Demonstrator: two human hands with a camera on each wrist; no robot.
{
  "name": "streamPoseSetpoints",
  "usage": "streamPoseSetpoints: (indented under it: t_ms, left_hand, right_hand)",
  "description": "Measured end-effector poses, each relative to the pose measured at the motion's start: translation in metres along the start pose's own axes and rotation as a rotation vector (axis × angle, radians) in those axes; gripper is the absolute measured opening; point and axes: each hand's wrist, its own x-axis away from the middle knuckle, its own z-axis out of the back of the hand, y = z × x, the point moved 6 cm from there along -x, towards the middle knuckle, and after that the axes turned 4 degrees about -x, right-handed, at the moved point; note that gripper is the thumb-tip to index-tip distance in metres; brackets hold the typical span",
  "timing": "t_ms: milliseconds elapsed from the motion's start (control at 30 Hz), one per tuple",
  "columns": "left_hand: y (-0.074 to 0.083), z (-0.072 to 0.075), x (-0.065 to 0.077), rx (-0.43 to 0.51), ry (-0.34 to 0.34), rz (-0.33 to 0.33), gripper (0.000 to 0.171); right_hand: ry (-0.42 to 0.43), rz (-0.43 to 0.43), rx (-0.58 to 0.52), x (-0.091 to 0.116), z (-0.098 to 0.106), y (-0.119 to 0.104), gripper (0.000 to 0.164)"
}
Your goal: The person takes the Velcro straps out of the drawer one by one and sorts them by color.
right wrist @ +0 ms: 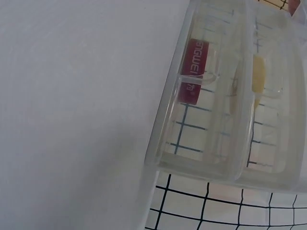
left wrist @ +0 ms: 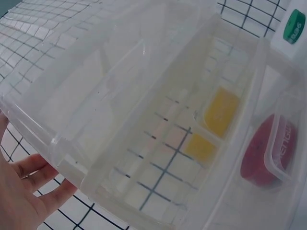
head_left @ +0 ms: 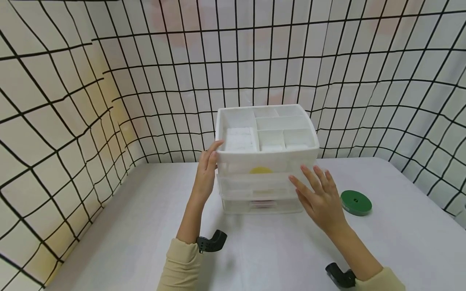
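A white plastic drawer box (head_left: 267, 159) with a divided top tray stands on the table. Through its clear fronts show a yellow thing (left wrist: 223, 115) in the upper drawer and a red round thing (left wrist: 268, 151) with white lettering in the bottom drawer. Against the box's left side, near the tray rim, rests my left hand (head_left: 206, 171), its fingertips at the edge. My right hand (head_left: 322, 198) is at the front right corner, fingers spread and extended, with nothing in its grasp; its fingertips overlap the drawer front in the head view.
On the table (head_left: 156, 226), right of the box, lies a flat green roll (head_left: 356, 203). A white backdrop with a black grid (head_left: 255, 64) encloses the back and sides of the table. Each wrist wears a small black camera (head_left: 212, 241).
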Motion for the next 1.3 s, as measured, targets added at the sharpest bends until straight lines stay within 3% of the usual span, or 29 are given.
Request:
streamPoseSetpoints:
  t_ms: [267,800,1033,1300]
  left_hand:
    - [-0.028,-0.002,-0.012,-0.035,0.013,-0.026,0.04]
    - [-0.033,-0.004,-0.013,-0.013,-0.034,-0.042,0.067]
    - [-0.032,-0.004,-0.016,-0.021,-0.008,-0.062,0.067]
    - [-0.034,-0.005,-0.016,-0.09,0.015,-0.089,0.071]
  right_hand:
    - [-0.114,-0.082,-0.003,0.001,-0.011,0.001,0.043]
    - [-0.235,-0.148,0.011,0.001,-0.02,-0.001,0.048]
    - [-0.269,-0.172,0.019,0.004,-0.022,0.003,0.049]
    - [-0.388,-0.256,-0.01,0.016,-0.032,0.006,0.052]
